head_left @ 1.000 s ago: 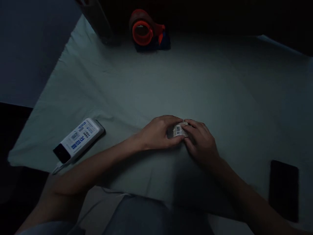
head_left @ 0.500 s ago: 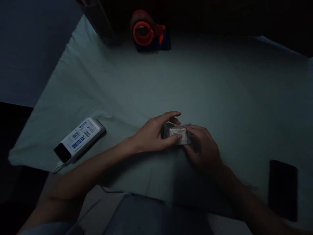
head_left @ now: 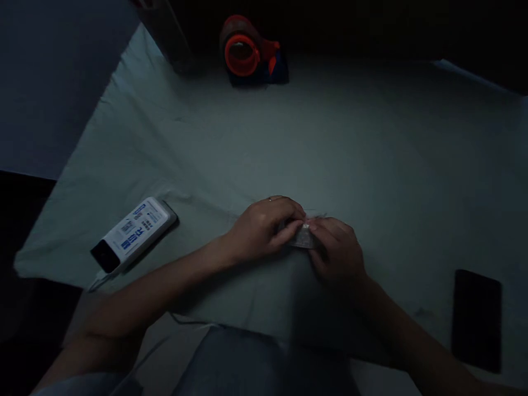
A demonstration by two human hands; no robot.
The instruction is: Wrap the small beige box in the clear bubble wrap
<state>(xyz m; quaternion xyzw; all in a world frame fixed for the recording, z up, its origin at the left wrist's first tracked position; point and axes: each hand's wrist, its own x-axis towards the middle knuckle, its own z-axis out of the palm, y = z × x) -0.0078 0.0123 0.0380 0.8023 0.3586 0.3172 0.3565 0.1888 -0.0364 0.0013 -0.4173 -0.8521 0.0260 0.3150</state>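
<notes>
Raised half a second ago, the left hand's (head_left: 266, 226) fingers have come down to meet the right hand's (head_left: 339, 247); both pinch the small clear-wrapped packet (head_left: 302, 237), seemingly steadying it from 9 and 3 o'clock. From it, across the desk (head_left: 289, 137), a tape dispenser (head_left: 264, 55) stands between 11 and 12, a phone (head_left: 476, 322) at 4, apparently leaving working room.

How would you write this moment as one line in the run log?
left hand: pinching small packet | right hand: pinching same packet | far: tape dispenser | left: white block | right: dark slab
</notes>
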